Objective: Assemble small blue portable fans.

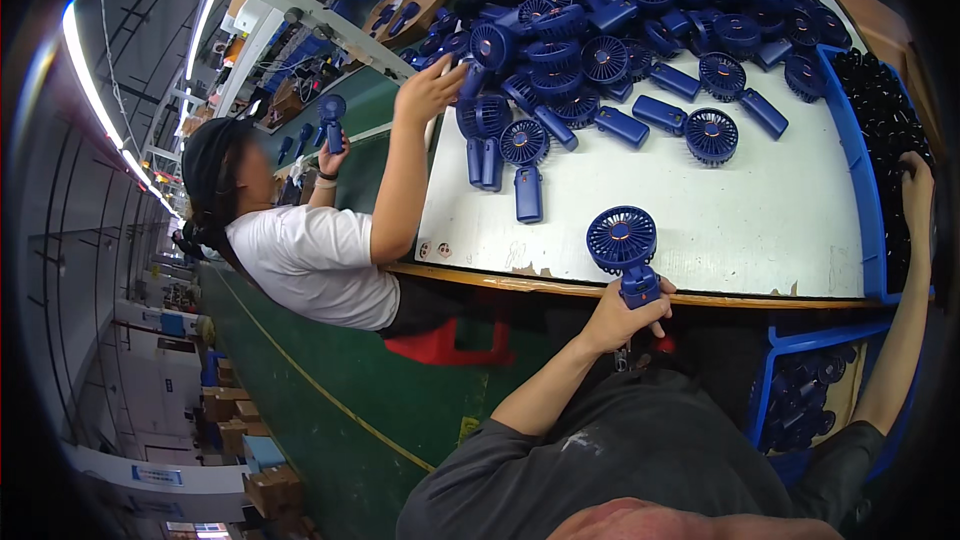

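My left hand (pixel 612 320) is wrapped round the short handle of a dark blue handheld fan (pixel 622 238) at the table's front edge. The fan's round grille faces up. At the far right my right hand (pixel 917 190) reaches into a blue plastic bin (pixel 865 180) filled with small black parts (pixel 872 110). Its fingers are bent together down among those parts; what they grip, if anything, is hidden. Beyond my left hand, several similar fans lie on the white tabletop (pixel 760 210), including one fan (pixel 526 155) and another fan (pixel 712 136).
A large heap of blue fans (pixel 600 50) covers the table's far side. At the left, a co-worker (pixel 310 250) holds a fan (pixel 331 120) and reaches into the heap. Below the table sit a red stool (pixel 440 343) and a blue crate (pixel 765 380) with dark fan parts.
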`<action>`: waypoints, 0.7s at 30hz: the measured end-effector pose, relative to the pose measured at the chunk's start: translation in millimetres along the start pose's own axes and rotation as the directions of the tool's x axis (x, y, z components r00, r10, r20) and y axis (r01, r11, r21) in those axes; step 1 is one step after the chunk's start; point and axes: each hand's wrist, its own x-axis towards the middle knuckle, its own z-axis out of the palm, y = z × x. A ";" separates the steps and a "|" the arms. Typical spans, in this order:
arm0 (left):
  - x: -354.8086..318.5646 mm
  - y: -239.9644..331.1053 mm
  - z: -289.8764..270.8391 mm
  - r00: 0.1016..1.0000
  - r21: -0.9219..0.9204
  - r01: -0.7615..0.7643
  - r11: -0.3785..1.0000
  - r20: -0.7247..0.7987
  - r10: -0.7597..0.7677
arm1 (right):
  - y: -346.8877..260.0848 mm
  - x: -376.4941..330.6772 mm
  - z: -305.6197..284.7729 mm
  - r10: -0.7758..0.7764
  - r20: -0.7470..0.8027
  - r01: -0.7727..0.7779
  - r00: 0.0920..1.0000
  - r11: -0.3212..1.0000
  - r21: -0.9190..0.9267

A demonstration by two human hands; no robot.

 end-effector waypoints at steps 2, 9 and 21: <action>2.3 -3.2 1.0 1.000 0.080 -0.005 0.997 0.004 0.004 | 12.6 0.2 -1.4 -0.102 -0.177 0.096 0.979 0.995 -0.041; 14.3 -5.5 34.5 0.977 0.412 -0.170 0.895 -0.048 0.207 | -317.1 -155.2 -33.1 -0.314 0.195 0.181 0.929 0.846 0.502; 9.0 5.7 32.5 0.995 0.234 0.070 0.970 -0.087 -0.051 | -371.2 -230.9 -21.4 -0.314 0.660 -0.588 0.682 0.301 0.751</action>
